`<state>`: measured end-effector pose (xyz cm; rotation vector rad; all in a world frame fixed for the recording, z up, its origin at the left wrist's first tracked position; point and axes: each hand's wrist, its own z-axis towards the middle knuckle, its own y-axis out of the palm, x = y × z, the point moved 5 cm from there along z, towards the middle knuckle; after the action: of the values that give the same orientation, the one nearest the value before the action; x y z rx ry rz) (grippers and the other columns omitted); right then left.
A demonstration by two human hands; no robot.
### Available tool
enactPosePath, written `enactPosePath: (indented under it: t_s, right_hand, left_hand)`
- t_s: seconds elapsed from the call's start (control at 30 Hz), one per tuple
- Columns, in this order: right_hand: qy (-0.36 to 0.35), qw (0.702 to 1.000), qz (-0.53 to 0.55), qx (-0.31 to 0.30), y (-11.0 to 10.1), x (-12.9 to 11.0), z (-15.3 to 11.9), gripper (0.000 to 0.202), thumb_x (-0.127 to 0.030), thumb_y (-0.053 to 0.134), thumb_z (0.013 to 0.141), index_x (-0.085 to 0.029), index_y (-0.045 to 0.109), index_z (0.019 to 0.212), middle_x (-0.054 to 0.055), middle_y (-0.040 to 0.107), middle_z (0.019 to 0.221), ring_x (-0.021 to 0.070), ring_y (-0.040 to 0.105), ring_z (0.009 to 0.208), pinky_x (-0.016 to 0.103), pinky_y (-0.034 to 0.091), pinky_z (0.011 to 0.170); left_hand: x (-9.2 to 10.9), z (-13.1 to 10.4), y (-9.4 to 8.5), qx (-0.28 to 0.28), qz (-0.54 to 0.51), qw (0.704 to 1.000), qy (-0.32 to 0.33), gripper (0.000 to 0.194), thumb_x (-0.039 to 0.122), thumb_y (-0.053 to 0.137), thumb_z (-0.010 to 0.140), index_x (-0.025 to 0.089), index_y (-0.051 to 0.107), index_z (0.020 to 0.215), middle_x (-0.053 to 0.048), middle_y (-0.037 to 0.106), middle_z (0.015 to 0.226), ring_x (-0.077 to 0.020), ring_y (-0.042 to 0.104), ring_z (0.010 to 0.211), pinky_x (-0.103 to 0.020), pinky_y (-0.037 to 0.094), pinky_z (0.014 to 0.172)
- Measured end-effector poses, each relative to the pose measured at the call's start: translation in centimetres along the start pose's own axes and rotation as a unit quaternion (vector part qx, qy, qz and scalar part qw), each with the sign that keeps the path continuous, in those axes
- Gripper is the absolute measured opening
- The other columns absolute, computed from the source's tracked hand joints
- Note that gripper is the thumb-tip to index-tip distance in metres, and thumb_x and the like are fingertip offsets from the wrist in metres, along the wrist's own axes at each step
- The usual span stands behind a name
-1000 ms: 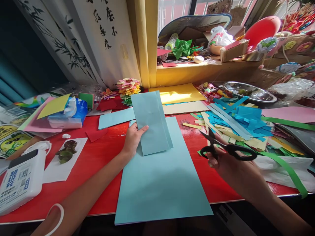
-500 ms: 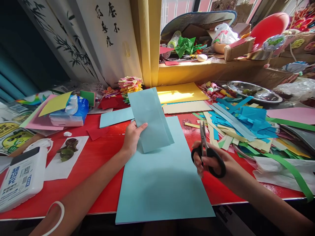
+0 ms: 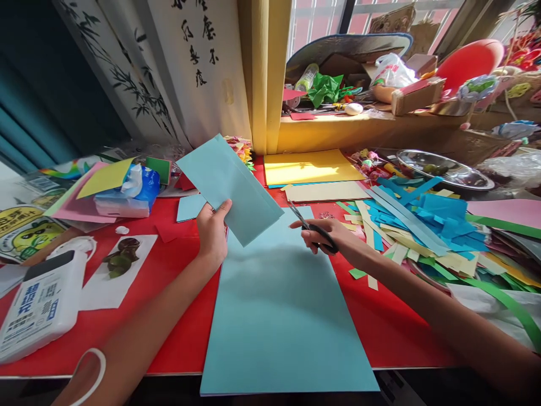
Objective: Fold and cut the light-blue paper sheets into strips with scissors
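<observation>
Light blue paper (image 3: 230,189), folded or layered with a narrow strip showing along its right edge, is pinched in my left hand (image 3: 213,228), thumb on top. It is tilted, its upper end to the left, above the table. My right hand (image 3: 327,237) grips black-handled scissors (image 3: 319,232), blades pointing up and left, a little to the right of the paper and apart from it. Whether the blades are parted is hard to see. Beneath both hands lies a large light blue sheet or stack (image 3: 287,321), its front end past the table edge.
Cut paper strips (image 3: 422,220) are heaped on the right of the red table (image 3: 169,321), near a metal bowl (image 3: 446,169). Yellow paper (image 3: 313,166) lies at the back. On the left are a tissue pack (image 3: 127,197), a white box (image 3: 44,307) and dark plant pieces (image 3: 122,259).
My left hand has tilted the folded paper leftward and moved slightly left. My right hand has brought the scissors left and up, closer to the paper, their blades now leaning left. The view has shifted.
</observation>
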<state>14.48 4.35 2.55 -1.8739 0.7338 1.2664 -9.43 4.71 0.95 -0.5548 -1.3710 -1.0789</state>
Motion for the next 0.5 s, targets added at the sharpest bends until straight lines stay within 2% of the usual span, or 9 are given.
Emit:
enactPosePath:
  t_s: [0.13, 0.23, 0.5]
  right_hand:
    - [0.026, 0.999, -0.006, -0.040, 0.9, 0.0, -0.4, 0.048, -0.049, 0.062, 0.070, -0.017, 0.061, 0.106, -0.001, 0.049, 0.065, 0.0105, 0.046, 0.057, 0.023, 0.031, 0.050]
    - [0.027, 0.999, 0.005, -0.047, 1.3, 0.1, -0.6, 0.050, -0.050, 0.063, 0.068, -0.017, 0.061, 0.106, 0.000, 0.048, 0.069, 0.0119, 0.048, 0.062, 0.024, 0.036, 0.056]
    - [0.011, 0.999, 0.010, -0.043, 1.4, 0.8, -0.3, 0.050, -0.051, 0.062, 0.070, -0.018, 0.060, 0.109, 0.000, 0.046, 0.067, 0.0105, 0.044, 0.059, 0.022, 0.029, 0.049]
  left_hand:
    - [0.2, 0.1, -0.2, 0.010, 0.010, 1.000, 0.003, 0.022, 0.034, 0.068, 0.066, 0.020, 0.051, 0.068, 0.002, 0.059, 0.076, -0.0124, 0.052, 0.068, -0.025, 0.041, 0.063]
    - [0.2, -0.2, 0.1, 0.009, 0.010, 1.000, -0.002, 0.021, 0.035, 0.068, 0.065, 0.021, 0.055, 0.073, 0.002, 0.060, 0.080, -0.0132, 0.053, 0.070, -0.025, 0.040, 0.062]
    - [1.0, -1.2, 1.2, -0.012, 0.007, 1.000, 0.015, 0.026, 0.035, 0.068, 0.067, 0.019, 0.060, 0.087, -0.003, 0.063, 0.091, -0.0173, 0.057, 0.083, -0.026, 0.043, 0.067]
